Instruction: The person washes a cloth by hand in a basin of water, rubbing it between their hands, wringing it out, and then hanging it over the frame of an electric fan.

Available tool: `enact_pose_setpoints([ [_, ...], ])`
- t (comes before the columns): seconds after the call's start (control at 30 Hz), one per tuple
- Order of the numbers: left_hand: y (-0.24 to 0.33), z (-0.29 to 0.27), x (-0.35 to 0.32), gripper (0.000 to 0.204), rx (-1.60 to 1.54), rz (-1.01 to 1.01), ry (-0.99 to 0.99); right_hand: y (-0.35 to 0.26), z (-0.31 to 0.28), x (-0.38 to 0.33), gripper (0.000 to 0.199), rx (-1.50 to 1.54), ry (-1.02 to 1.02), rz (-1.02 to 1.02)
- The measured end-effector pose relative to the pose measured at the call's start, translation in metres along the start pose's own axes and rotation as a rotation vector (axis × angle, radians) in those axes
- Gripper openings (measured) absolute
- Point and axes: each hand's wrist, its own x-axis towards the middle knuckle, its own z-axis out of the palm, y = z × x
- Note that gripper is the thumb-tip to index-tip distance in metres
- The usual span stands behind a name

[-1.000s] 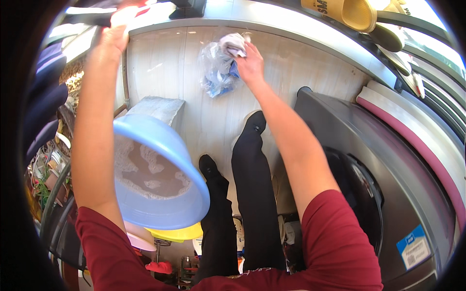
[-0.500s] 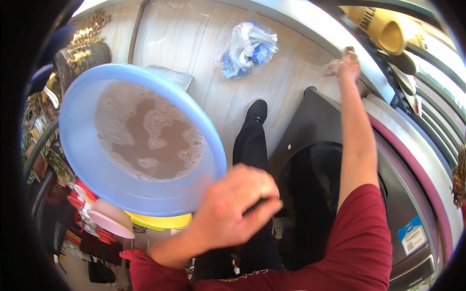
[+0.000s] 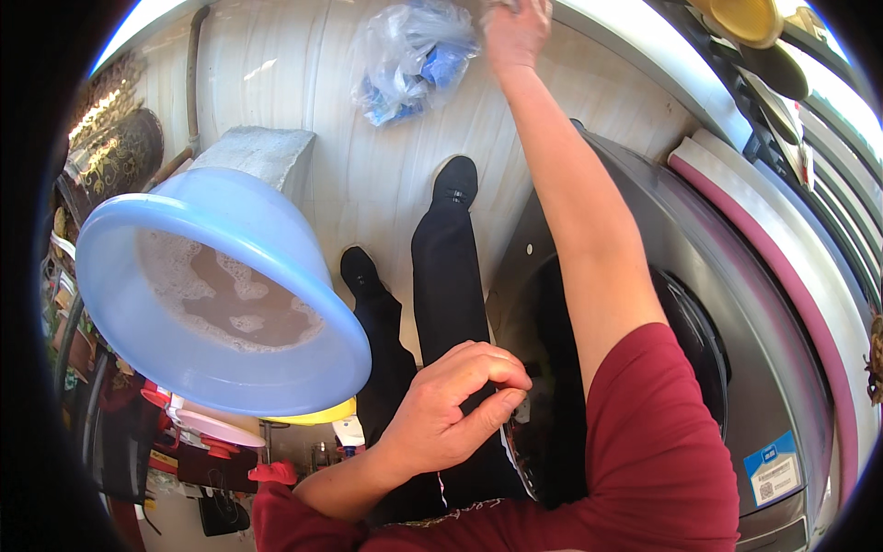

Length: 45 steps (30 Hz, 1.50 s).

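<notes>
at plastic bag now, right hand

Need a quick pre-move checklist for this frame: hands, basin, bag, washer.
1. Right hand reaches the top edge by the plastic bag; grip cut off by the frame: cannot tell.
2. Left hand in view, fingers curled, nothing seen in them: ok.
3. Blue basin of foamy brown water apart from both hands; it looks tilted and what bears it is hidden: cannot tell.
4. Washing machine door area behind the left hand and right arm; open or closed: cannot tell.
5. Feet in black socks on the pale floor, nothing under them: ok.
</notes>
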Motion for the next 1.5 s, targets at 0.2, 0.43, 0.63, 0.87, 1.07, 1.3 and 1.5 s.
enact_pose_setpoints([
  [0.2,-0.004,0.010,-0.023,0.007,-0.069,-0.033,0.020,-0.046,-0.080,-0.039,0.024,0.616,0.525,0.383],
  [0.43,0.018,0.012,-0.075,0.010,-0.388,-0.164,0.192,-0.168,-0.128,-0.119,0.047,1.422,0.291,0.732],
  [0.63,0.029,-0.021,-0.126,0.030,-0.381,0.044,0.479,-0.290,-0.111,-0.168,0.047,1.727,-0.072,0.926],
  [0.87,0.011,-0.056,-0.170,0.076,-0.250,0.168,0.690,-0.405,-0.089,-0.231,0.051,1.518,-0.411,1.289],
  [1.07,-0.030,-0.072,-0.206,0.078,-0.383,0.186,0.748,-0.450,-0.044,-0.289,0.054,0.627,-0.847,1.044],
  [1.3,-0.052,-0.137,-0.246,0.063,0.161,0.170,0.963,-0.443,-0.020,-0.302,0.060,0.011,-0.751,0.604],
  [1.5,-0.083,-0.212,-0.249,0.059,-0.097,0.093,1.261,-0.364,0.025,-0.280,0.065,-0.444,-0.669,0.276],
])
